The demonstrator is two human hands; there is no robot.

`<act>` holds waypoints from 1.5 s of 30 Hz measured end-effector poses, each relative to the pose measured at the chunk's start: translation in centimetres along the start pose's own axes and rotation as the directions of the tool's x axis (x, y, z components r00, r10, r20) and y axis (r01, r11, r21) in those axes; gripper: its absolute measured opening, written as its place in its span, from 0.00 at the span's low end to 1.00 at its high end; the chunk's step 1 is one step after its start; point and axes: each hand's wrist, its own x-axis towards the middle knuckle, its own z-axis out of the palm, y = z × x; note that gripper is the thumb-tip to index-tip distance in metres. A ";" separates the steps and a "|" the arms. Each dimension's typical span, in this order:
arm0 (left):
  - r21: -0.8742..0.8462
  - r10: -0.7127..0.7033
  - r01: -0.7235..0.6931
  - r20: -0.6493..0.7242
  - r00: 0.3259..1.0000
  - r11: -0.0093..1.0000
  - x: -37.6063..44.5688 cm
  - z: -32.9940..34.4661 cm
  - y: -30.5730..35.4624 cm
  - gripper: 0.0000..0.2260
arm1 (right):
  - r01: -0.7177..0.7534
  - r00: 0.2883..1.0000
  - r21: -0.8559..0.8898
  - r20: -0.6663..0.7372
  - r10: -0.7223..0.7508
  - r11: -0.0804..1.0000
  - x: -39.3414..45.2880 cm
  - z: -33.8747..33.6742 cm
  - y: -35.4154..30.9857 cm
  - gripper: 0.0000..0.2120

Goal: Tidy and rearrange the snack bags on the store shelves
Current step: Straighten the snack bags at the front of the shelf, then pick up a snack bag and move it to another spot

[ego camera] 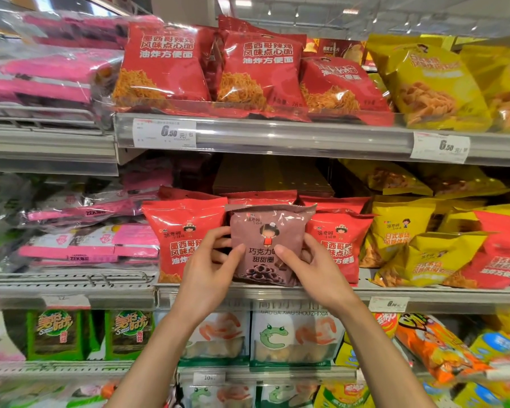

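I held the brown bag upright at the front of the middle shelf, between red bags. My left hand pinched its left edge; my right hand had its grip closed on the right edge.

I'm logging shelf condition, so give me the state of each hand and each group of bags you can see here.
Brown bag: upright, held at both sides, between red bags.
Left hand: grips the brown bag's left edge.
Right hand: grips its right edge.
Red bags on the middle shelf: upright, facing out.
Yellow bags: tilted, jumbled, one red bag among them.
Top-shelf red bags: leaning back.
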 end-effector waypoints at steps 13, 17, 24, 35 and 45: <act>-0.127 -0.053 0.054 0.012 0.999 0.990 -3.2 -3.0 0.6 0.12 | 0.007 0.991 0.137 -0.134 0.012 0.991 -3.2 -0.4 0.3 0.15; -0.173 -0.087 0.088 0.014 0.996 0.981 -5.4 -4.2 -0.8 0.11 | -0.034 0.977 0.189 -0.199 0.073 0.981 -6.2 -1.1 1.5 0.12; -0.242 -0.195 0.203 0.056 0.979 0.949 -9.4 -3.6 -2.3 0.14 | -0.102 0.914 0.206 -0.366 0.173 0.973 -12.6 -1.9 3.7 0.17; -0.240 -0.211 0.242 0.151 0.966 0.940 -11.9 0.9 0.0 0.20 | -0.147 0.824 0.254 -0.504 0.261 0.956 -18.6 -7.4 6.0 0.21; -0.266 -0.146 0.161 0.077 0.986 0.950 -13.3 12.7 6.4 0.15 | -0.088 0.826 0.256 -0.521 0.214 0.963 -20.6 -20.5 8.4 0.28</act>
